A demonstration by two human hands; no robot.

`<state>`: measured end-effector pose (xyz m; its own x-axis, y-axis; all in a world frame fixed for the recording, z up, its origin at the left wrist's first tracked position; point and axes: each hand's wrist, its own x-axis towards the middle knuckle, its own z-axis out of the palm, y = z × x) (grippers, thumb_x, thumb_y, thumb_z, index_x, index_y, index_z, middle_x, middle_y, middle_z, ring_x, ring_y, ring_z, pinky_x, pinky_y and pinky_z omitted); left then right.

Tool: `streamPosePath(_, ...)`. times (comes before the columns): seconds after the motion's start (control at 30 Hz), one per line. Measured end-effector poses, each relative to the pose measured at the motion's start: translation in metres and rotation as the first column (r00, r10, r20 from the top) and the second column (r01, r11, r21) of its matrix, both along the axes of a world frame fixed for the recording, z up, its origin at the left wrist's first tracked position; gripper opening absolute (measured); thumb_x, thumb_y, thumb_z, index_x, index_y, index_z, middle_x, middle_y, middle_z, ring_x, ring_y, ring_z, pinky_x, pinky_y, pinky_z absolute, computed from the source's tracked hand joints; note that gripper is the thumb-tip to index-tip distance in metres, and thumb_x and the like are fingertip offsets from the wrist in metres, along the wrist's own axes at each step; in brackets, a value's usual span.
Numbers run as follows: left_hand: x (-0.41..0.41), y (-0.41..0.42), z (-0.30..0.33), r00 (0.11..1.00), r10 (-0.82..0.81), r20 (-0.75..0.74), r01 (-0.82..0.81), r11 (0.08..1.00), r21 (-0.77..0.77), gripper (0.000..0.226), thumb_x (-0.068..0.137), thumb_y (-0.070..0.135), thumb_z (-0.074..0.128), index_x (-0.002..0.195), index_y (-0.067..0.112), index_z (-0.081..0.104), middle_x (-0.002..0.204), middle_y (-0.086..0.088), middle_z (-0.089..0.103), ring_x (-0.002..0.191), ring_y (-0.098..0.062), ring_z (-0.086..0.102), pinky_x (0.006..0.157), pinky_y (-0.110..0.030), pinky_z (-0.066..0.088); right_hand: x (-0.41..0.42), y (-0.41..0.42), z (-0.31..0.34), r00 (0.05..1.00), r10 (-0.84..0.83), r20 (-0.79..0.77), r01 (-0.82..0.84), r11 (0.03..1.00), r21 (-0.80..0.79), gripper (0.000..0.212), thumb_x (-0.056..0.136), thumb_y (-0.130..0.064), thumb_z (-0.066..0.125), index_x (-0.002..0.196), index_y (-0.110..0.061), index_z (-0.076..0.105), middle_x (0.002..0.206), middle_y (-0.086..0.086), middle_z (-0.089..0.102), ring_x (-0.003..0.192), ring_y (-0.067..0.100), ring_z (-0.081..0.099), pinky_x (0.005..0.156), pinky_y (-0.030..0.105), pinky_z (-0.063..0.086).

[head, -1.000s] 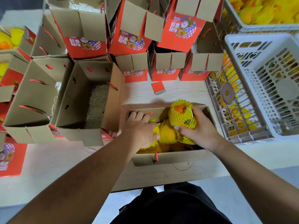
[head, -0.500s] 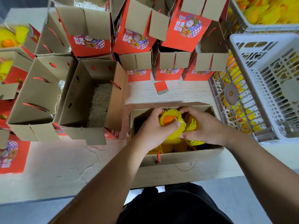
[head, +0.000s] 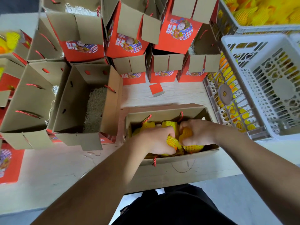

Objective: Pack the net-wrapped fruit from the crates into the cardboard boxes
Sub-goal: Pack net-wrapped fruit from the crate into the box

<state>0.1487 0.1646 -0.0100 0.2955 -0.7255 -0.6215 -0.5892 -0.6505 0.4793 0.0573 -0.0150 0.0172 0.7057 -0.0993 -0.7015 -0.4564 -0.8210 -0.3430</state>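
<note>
An open cardboard box (head: 167, 173) stands at the near table edge, holding several fruits in yellow foam net. Both hands are down inside it. My left hand (head: 158, 140) grips a net-wrapped fruit (head: 172, 141) with curled fingers. My right hand (head: 197, 133) curls round the same cluster, holding a yellow net-wrapped fruit (head: 186, 135) right beside the left hand. Further netted fruit (head: 194, 147) lies under the hands, partly hidden.
An open box with straw padding (head: 95, 108) stands to the left, among other open boxes (head: 29, 98). Red printed boxes (head: 178, 33) are stacked behind. A white crate (head: 266, 88) sits on a crate of netted fruit (head: 227, 95) at right; another full crate (head: 259, 12) lies beyond.
The fruit held up above the box a second ago has gone down into it. Both hands have closed together and sunk lower among the packed fruit.
</note>
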Motion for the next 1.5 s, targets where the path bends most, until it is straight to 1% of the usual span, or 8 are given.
streamPosePath(0.23,-0.016,0.004,-0.019,0.991,0.131,0.039,-0.12,0.97,-0.211,0.044,0.073,0.035,0.074,0.099,0.042,0.039,0.108,0.006,0.034,0.076,-0.018,0.055,0.056,-0.032,0.036,0.001,0.009,-0.011,0.982,0.136,-0.131,-0.153,0.98,-0.127,0.075,0.08,-0.042,0.072,0.147,-0.038,0.037,0.144,-0.002,0.045,0.119,0.026,0.058,0.097,0.039,0.053)
streamPosePath(0.43,0.007,0.0,0.0,0.9,0.247,-0.359,-0.286,0.956,-0.06,0.044,0.081,0.065,0.045,0.095,0.033,0.073,0.118,0.011,0.06,0.113,-0.015,0.057,0.1,-0.038,0.044,0.002,0.026,-0.038,0.973,0.156,-0.173,-0.197,0.946,-0.257,0.076,0.084,-0.046,0.068,0.148,-0.032,0.028,0.143,0.007,0.034,0.119,0.037,0.059,0.089,0.041,0.054)
streamPosePath(0.53,0.02,-0.014,-0.009,0.956,0.293,0.015,-0.29,0.951,-0.102,0.044,0.1,0.057,0.045,0.115,0.019,0.061,0.117,-0.007,0.07,0.111,-0.031,0.064,0.093,-0.042,0.052,0.001,0.022,-0.045,0.99,0.068,-0.124,-0.092,0.974,-0.206,0.077,0.085,-0.038,0.07,0.147,-0.029,0.025,0.144,0.012,0.03,0.118,0.037,0.058,0.081,0.035,0.047)
streamPosePath(0.67,0.007,-0.039,-0.024,0.926,0.18,0.333,-0.233,0.964,0.125,0.074,0.08,0.078,0.059,0.124,0.019,0.06,0.127,-0.006,0.065,0.111,-0.031,0.062,0.075,-0.036,0.047,-0.004,0.018,-0.047,0.995,-0.034,-0.098,0.018,0.986,-0.165,0.075,0.083,-0.039,0.073,0.142,-0.032,0.027,0.137,0.008,0.028,0.108,0.034,0.058,0.081,0.031,0.044)
streamPosePath(0.8,-0.004,-0.057,-0.039,0.921,0.13,0.368,-0.224,0.948,0.225,0.084,0.075,0.073,0.061,0.14,0.019,0.055,0.147,-0.006,0.054,0.138,-0.03,0.041,0.106,-0.045,0.028,-0.002,0.022,-0.049,0.989,-0.085,-0.118,0.057,0.973,-0.223,0.072,0.077,-0.037,0.07,0.134,-0.028,0.028,0.126,0.007,0.023,0.085,0.028,0.057,0.068,0.035,0.046)
streamPosePath(1.03,-0.013,-0.059,-0.041,0.905,0.24,0.35,-0.306,0.941,0.147,0.078,0.068,0.064,0.076,0.128,0.023,0.047,0.124,-0.004,0.065,0.127,-0.029,0.041,0.099,-0.043,0.026,-0.018,0.011,-0.049,0.981,-0.19,0.027,0.192,0.978,-0.086,0.06,0.072,-0.035,0.077,0.112,-0.038,0.032,0.114,-0.002,0.025,0.095,0.025,0.057,0.083,0.039,0.054)
streamPosePath(1.27,-0.031,-0.037,-0.055,0.783,0.506,0.361,-0.501,0.858,-0.115,0.073,0.069,0.063,0.075,0.125,0.027,0.046,0.128,-0.002,0.053,0.122,-0.028,0.04,0.101,-0.043,0.03,-0.015,0.01,-0.036,0.97,0.033,0.242,-0.006,0.994,-0.11,0.06,0.071,-0.027,0.079,0.104,-0.041,0.032,0.113,-0.006,0.028,0.103,0.029,0.049,0.088,0.038,0.046)
streamPosePath(1.5,-0.032,-0.022,-0.034,0.826,0.367,0.428,-0.36,0.927,-0.101,0.075,0.083,0.075,0.051,0.134,0.023,0.034,0.129,-0.004,0.039,0.12,-0.029,0.037,0.1,-0.043,0.032,0.003,0.009,-0.027,0.951,0.213,-0.222,-0.263,0.938,-0.227,0.063,0.087,-0.05,0.066,0.141,-0.041,0.034,0.147,0.002,0.022,0.142,0.037,0.022,0.111,0.053,0.039)
